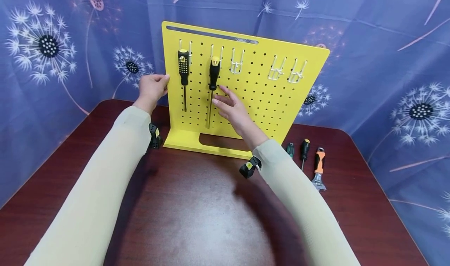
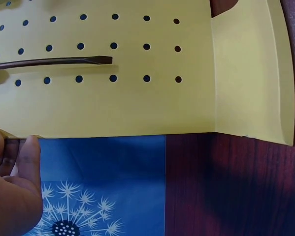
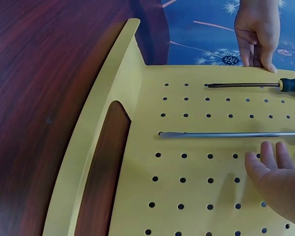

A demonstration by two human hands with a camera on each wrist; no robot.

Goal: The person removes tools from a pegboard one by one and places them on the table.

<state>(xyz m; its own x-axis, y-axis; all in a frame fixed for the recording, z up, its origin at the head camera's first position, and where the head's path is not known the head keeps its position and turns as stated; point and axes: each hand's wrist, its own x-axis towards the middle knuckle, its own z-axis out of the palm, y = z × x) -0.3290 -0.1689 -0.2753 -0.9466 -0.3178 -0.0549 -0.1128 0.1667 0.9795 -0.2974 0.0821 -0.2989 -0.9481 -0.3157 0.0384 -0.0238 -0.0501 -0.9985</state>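
Observation:
A yellow pegboard [image 1: 267, 86] stands upright on the table, with two flat-blade screwdrivers hanging from its white hooks. My left hand [image 1: 152, 89] pinches the board's left edge between thumb and fingers, as the left wrist view also shows. Beside that edge hangs the first screwdriver [image 1: 184, 67], its handle black with yellow dots. The second, longer screwdriver [image 1: 214, 74] has a black handle with a yellow top. Just right of its shaft is my right hand [image 1: 233, 108], fingers spread and relaxed, holding nothing. In the right wrist view its fingertips [image 3: 266, 150] show beside the silver shaft.
Three more white double hooks [image 1: 237, 61] sit on the board's middle and right. On the table at right lie a green-handled tool [image 1: 290, 149], a black and yellow screwdriver [image 1: 304, 150] and an orange-handled adjustable wrench [image 1: 319, 166]. A blue dandelion-print curtain [image 1: 225, 8] hangs behind.

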